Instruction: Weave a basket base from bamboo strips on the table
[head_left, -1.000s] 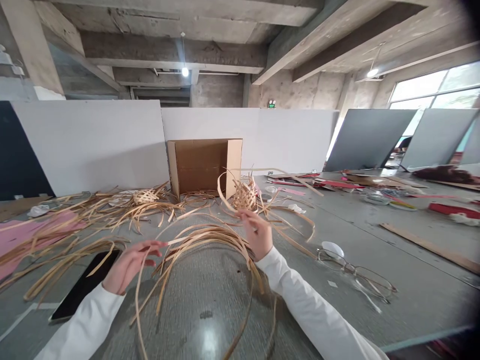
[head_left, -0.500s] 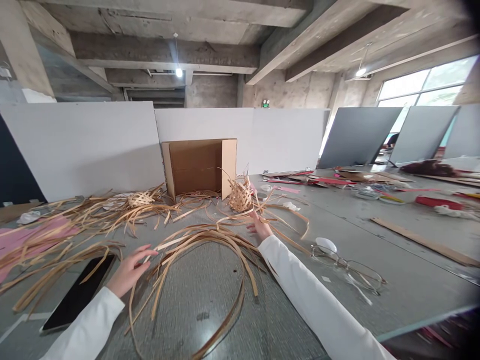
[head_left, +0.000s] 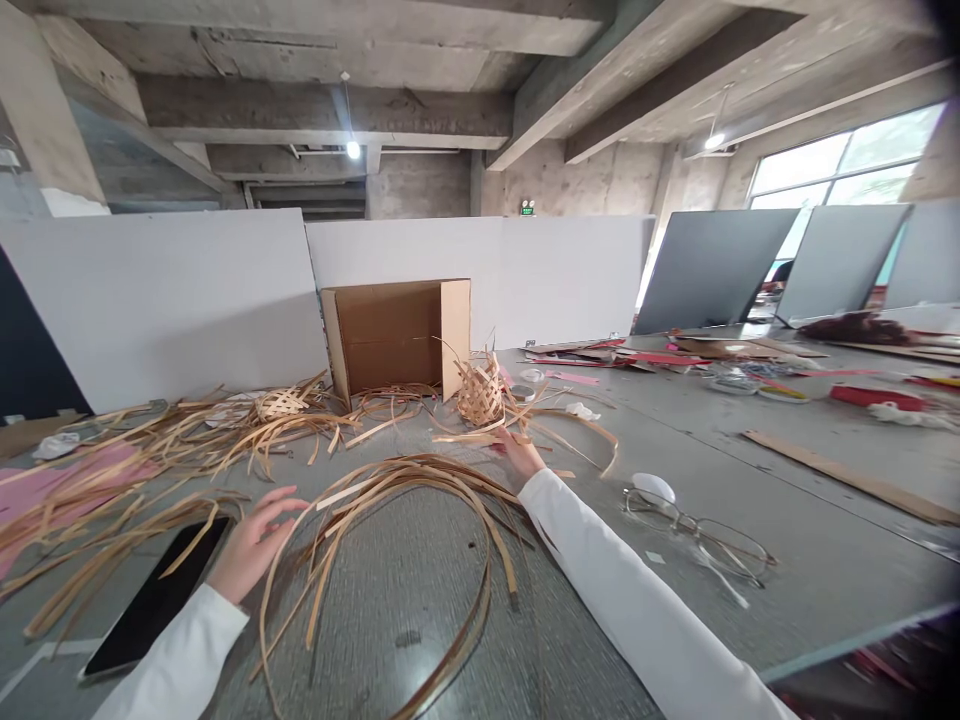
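Several curved tan weaving strips [head_left: 409, 466] lie in a loose arc on the grey table before me. At the left end of the arc is my left hand [head_left: 255, 540], open with its fingers apart, beside the strips. My right hand [head_left: 519, 458] reaches past the arc with closed fingers around a light, flat weaving strip [head_left: 466, 438], whose ends show on both sides of the hand. Just behind that hand stands a partly woven basket [head_left: 481, 390] with loose ends sticking up. Its lower part is partly hidden by strips.
A cardboard box [head_left: 455, 335] stands open at the back against white panels. Left are more strips, a small woven piece [head_left: 289, 401], pink paper [head_left: 67, 485] and a phone [head_left: 154, 600]. Right are glasses [head_left: 679, 522], a white mouse-shaped object [head_left: 653, 489] and a cardboard strip [head_left: 847, 475].
The strip at my right hand has shifted left, and its long right end no longer reaches toward the glasses. My left hand has drawn back slightly to the left.
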